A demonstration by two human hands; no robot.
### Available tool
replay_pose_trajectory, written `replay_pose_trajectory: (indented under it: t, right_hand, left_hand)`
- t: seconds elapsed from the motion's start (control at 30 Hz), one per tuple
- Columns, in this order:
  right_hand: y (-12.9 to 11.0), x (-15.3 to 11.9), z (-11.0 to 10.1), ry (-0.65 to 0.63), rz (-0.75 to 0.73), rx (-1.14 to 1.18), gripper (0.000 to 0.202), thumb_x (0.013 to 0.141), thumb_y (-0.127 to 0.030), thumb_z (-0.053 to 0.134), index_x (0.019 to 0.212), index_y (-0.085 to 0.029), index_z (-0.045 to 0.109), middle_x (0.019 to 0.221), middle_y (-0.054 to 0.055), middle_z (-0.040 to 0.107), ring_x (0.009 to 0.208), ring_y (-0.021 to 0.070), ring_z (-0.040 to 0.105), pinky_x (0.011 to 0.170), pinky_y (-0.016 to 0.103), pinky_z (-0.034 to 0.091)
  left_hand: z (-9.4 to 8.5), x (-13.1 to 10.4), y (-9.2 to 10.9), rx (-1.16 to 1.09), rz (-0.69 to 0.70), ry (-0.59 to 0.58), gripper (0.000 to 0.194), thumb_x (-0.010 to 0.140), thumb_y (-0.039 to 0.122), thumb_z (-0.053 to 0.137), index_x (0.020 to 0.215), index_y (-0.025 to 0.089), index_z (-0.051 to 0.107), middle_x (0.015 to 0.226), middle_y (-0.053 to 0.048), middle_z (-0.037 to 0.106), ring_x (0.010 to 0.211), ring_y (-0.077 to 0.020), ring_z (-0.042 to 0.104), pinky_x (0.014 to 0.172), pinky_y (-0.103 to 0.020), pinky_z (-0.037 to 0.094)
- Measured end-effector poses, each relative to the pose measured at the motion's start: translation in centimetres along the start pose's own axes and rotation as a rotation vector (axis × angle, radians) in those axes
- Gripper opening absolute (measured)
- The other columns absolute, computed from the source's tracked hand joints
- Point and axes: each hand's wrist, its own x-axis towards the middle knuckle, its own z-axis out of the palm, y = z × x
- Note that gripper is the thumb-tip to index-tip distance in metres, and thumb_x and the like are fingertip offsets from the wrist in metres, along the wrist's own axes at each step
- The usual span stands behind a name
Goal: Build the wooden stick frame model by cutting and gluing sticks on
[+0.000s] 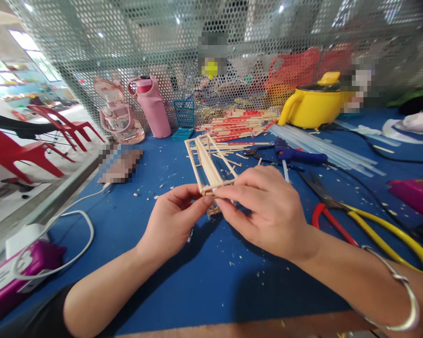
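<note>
A small frame of pale wooden sticks (209,166) is held up over the blue table, its long side slanting away from me. My left hand (174,216) pinches its near left corner between thumb and fingers. At the near right end, my right hand (268,206) has thumb and index finger closed on the same frame, close to the left thumb. Whether a separate small piece is between the right fingertips is too small to tell. Beyond the frame lies a pile of wooden sticks with red paper strips (238,124).
Right of the hands are a blue glue gun (296,154), clear glue sticks (324,145), red-and-yellow-handled pliers (366,216) and a yellow pot (313,107). Behind left stand a pink bottle (155,110), a clear bottle (121,119) and a blue rack (184,117). A white cable (88,220) curves at left.
</note>
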Motion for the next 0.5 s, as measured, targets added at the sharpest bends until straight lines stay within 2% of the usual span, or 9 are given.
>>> replay_pose_trajectory:
  t: [0.07,0.17,0.37,0.5]
  right_hand:
    - [-0.01,-0.05,0.14,-0.031,-0.034,-0.043,0.013,0.084,-0.019,0.063,0.093,-0.019,0.073,0.067,0.001,0.063,0.064,0.0149,0.055,0.062,0.033,0.039]
    - [0.00,-0.10,0.49,-0.048,-0.063,-0.082,0.014,0.086,-0.019,0.062,0.094,-0.019,0.074,0.065,0.001,0.065,0.062,0.0149,0.056,0.061,0.033,0.036]
    - [0.28,0.07,0.81,-0.096,-0.043,-0.031,0.014,0.087,-0.019,0.061,0.093,-0.016,0.073,0.072,0.002,0.069,0.067,0.0156,0.058,0.065,0.032,0.041]
    - [0.60,0.31,0.53,-0.118,-0.117,-0.003,0.016,0.087,-0.017,0.059,0.095,-0.016,0.073,0.071,0.002,0.068,0.067,0.0157,0.058,0.065,0.032,0.041]
  left_hand:
    - [-0.14,-0.02,-0.09,0.022,0.016,-0.002,0.010,0.073,0.023,0.076,0.082,0.020,0.074,0.081,0.003,0.076,0.074,-0.0074,0.066,0.073,-0.015,0.053]
    - [-0.27,-0.02,-0.20,0.080,0.033,-0.009,0.012,0.075,0.026,0.075,0.086,0.021,0.074,0.084,0.003,0.076,0.076,-0.0088,0.067,0.075,-0.017,0.053]
    - [-0.51,-0.02,-0.14,0.198,0.069,-0.008,0.017,0.078,0.029,0.072,0.092,0.020,0.075,0.091,0.000,0.076,0.083,-0.0127,0.067,0.079,-0.021,0.052]
    - [-0.52,0.05,-0.28,0.229,0.089,-0.007,0.019,0.078,0.030,0.071,0.094,0.019,0.074,0.088,-0.001,0.075,0.085,-0.0147,0.066,0.080,-0.024,0.052]
